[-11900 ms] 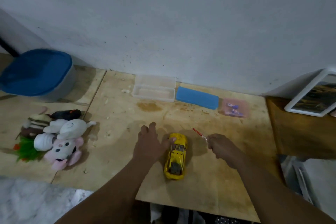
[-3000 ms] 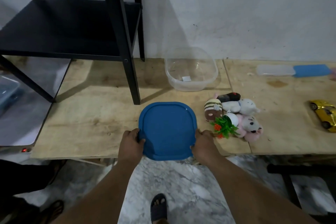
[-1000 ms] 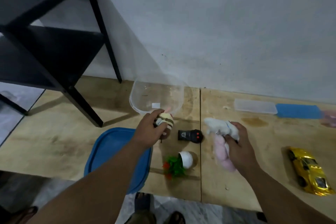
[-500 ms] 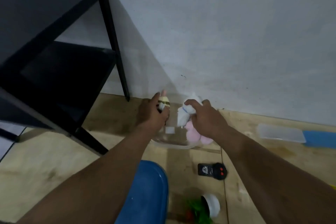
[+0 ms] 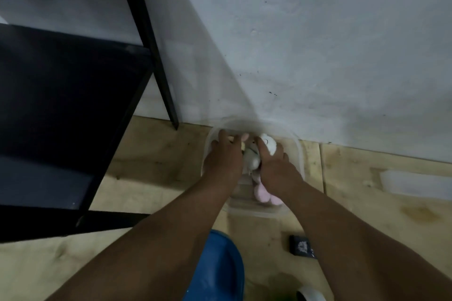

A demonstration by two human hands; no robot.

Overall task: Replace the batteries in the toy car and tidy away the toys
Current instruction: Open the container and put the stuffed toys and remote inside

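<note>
2 hands are down inside the clear tub (image 5: 299, 154), which sits on the wooden bench (image 5: 151, 166) right by the wall. The left hand (image 5: 223, 159) is spread over a small striped toy, mostly hidden under it, so I cannot tell if its grip is tight or let go. The right hand (image 5: 275, 166) has its fingers curled around the white soft toy (image 5: 267, 145), pushing it low into the tub, with the pink soft toy (image 5: 263, 194) lying under the wrist. I think both hands go deep so the toys land at the bottom and do not bounce out. The blue lid (image 5: 220, 266) lies on the bench close to the person, likely set there so the tub stays open for filling and the lid is easy to reach after. A black remote (image 5: 300, 248) and a white pot (image 5: 311, 294) wait on the bench, not yet tidied. The toy car is out of sight.
</note>
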